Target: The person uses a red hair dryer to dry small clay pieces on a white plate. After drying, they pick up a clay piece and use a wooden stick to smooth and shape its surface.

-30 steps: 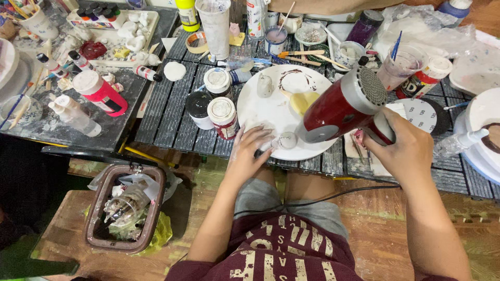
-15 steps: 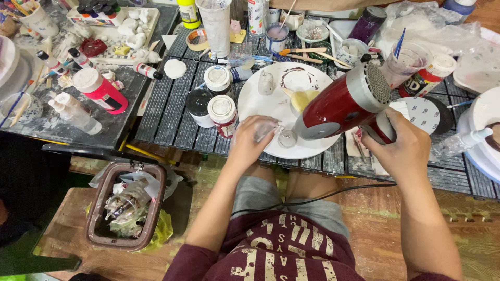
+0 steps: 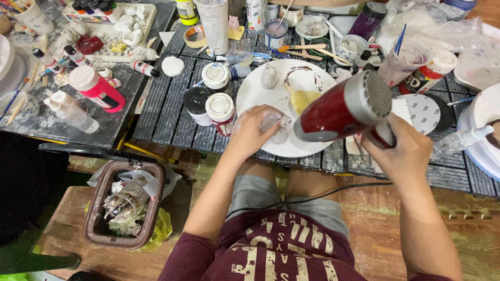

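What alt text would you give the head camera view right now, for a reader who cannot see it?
Seen from above, a seated person's right hand aims a red hair dryer at a small pale piece held in the left hand over a white plate. Paint jars and brushes crowd the dark slatted table; a full waste bin stands lower left.

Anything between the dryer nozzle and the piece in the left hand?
Nothing visible. The red hair dryer in the right hand points its nozzle at the small pale piece held by the left hand over the white plate.
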